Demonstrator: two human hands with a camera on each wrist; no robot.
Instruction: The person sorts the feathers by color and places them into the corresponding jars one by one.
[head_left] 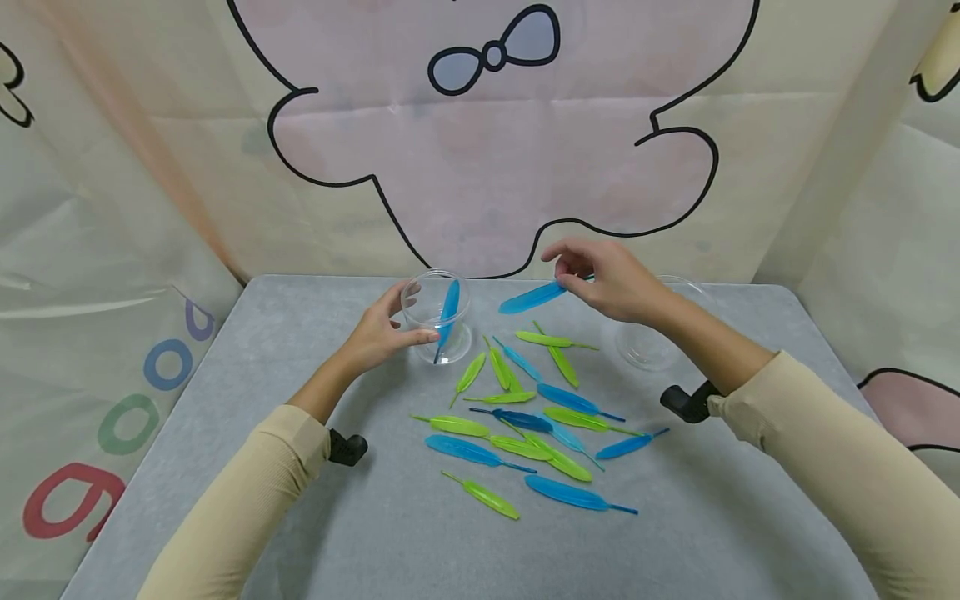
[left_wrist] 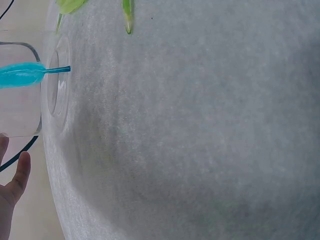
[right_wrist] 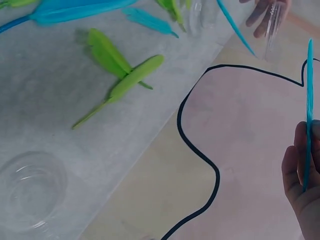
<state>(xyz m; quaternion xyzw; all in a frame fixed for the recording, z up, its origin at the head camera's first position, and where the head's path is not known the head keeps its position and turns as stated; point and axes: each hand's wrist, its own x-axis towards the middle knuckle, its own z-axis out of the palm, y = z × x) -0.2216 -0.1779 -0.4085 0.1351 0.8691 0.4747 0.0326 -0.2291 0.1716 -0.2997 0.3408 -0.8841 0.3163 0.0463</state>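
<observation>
My left hand (head_left: pixel 378 331) holds a clear plastic cup (head_left: pixel 417 310) near the table's back edge, thumb in front and fingers on the far side. A blue feather (head_left: pixel 450 302) stands slanted inside that cup; its dark quill shows low in the cup in the left wrist view. To the right, my right hand (head_left: pixel 609 279) pinches another blue feather (head_left: pixel 532 298) by its quill end, raised above the table. The held feather (right_wrist: pixel 309 80) looks narrow, seen edge-on, in the right wrist view. Loose green feathers (head_left: pixel 491 498) and blue feathers (head_left: pixel 566 492) lie scattered between my forearms, some overlapping.
A second clear cup (right_wrist: pixel 34 192) stands at the back right, partly hidden by my right forearm in the head view. The grey table (head_left: pixel 420 550) meets a printed cloth backdrop (head_left: pixel 480 158) at its back edge. Cloth walls flank both sides.
</observation>
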